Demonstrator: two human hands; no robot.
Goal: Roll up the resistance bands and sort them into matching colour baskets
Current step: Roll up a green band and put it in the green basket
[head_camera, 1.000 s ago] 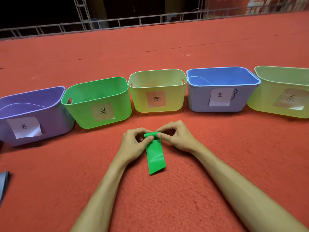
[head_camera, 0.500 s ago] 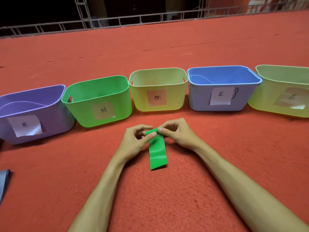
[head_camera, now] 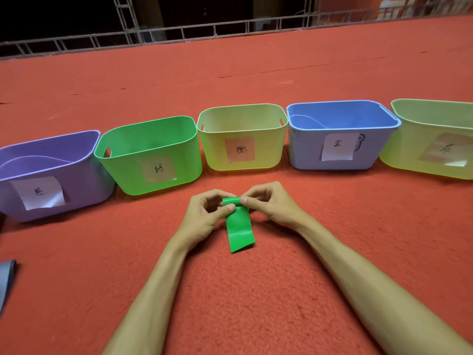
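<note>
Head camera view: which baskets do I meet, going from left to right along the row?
purple basket → green basket → yellow basket → blue basket → yellow-green basket, cut off by the right edge.

The grey band and the rightmost basket are cropped by frame edges

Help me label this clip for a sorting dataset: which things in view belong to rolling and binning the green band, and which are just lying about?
In the job:
- green band
- left hand and right hand, both pinching its rolled end
- green basket

Lying about for now:
- purple basket
- middle yellow basket
- blue basket
- right yellow basket
- grey band at left edge
</note>
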